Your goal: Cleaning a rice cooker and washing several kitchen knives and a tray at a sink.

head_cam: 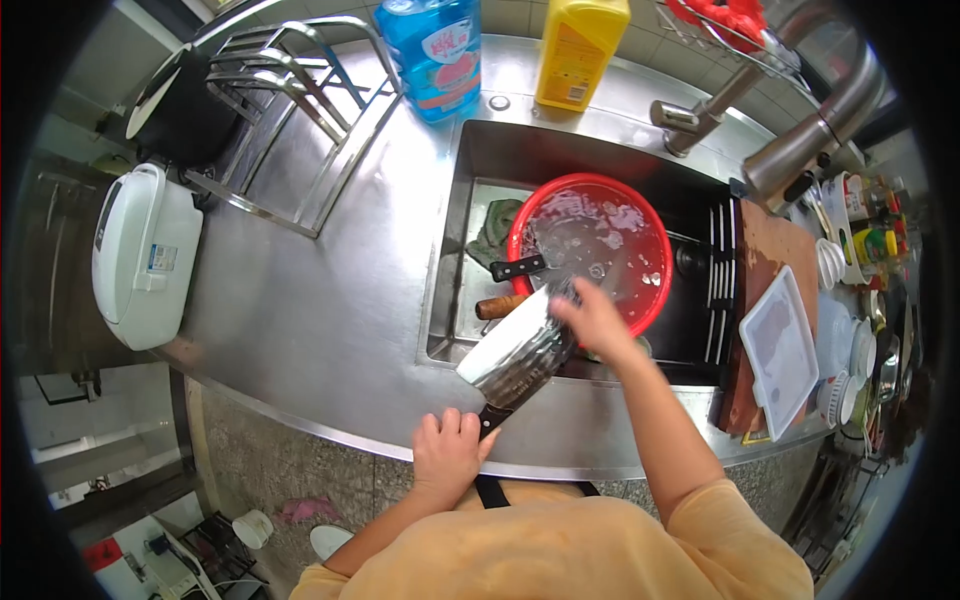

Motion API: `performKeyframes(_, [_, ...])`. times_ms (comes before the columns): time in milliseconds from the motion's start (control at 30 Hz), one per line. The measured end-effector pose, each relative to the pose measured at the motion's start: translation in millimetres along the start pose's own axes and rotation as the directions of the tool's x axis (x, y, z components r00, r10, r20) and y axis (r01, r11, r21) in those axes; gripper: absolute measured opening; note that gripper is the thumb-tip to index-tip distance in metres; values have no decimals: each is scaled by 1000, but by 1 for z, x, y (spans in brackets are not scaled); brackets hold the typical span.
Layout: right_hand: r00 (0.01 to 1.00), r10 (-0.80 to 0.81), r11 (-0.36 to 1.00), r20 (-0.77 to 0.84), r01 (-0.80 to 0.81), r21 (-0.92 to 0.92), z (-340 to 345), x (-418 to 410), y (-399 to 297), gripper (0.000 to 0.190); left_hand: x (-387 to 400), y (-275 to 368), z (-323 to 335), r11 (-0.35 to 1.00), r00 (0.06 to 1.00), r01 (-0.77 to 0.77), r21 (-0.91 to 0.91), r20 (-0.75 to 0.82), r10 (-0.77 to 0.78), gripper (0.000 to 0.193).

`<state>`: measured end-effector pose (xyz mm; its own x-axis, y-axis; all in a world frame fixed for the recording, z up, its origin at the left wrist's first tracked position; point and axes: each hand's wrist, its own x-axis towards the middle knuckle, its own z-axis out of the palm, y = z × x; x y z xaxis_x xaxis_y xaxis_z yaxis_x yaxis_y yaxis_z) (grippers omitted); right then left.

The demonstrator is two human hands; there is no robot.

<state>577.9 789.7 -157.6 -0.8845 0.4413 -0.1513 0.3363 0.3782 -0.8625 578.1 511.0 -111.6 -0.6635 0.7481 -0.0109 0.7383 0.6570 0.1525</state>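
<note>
My left hand (450,456) grips the black riveted handle of a wide cleaver (514,345), its wet blade slanting up over the sink's front edge. At the blade's far end is my right hand (596,319), blurred; whether it holds anything is hidden. Beyond it a red plastic basin (663,262) of cloudy water stands in the steel sink (450,277). A black knife handle (517,268) juts over the basin's left rim. Just below that, a brown wooden handle (499,307) pokes out, partly covered by the cleaver. A green cloth (495,236) lies left of the basin.
Behind the sink stand a blue detergent bottle (435,67), a yellow bottle (581,56) and a faucet (795,150). Right lie a wooden cutting board (772,240), a translucent lid (784,352) and stacked bowls (844,397). Left are a metal rack (330,172) and a white rice cooker (150,259).
</note>
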Motion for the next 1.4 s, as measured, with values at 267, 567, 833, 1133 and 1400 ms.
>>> performKeyframes(267, [941,-149,936,-305,35,-349,5,38,-38,39,4,-1,4,1000,1000,-25,-14,-16,25,40])
performKeyframes(567, [879,-440,851,-185,342,-399,15,-1,-30,30,3,1,2,1000,1000,-10,-6,-24,10,41])
performKeyframes(833, [898,-405,878,-172,330,-346,9,-7,-26,25,4,2,2,1000,999,-3,-3,-46,3,41])
performKeyframes(1133, [927,-223,928,-303,107,-357,-19,22,11,29,4,1,1,1000,998,-20,-8,-52,19,40])
performKeyframes(1400, [806,-590,754,49,572,-325,37,-59,-38,35,0,2,2,1000,999,-1,-9,-52,1,39])
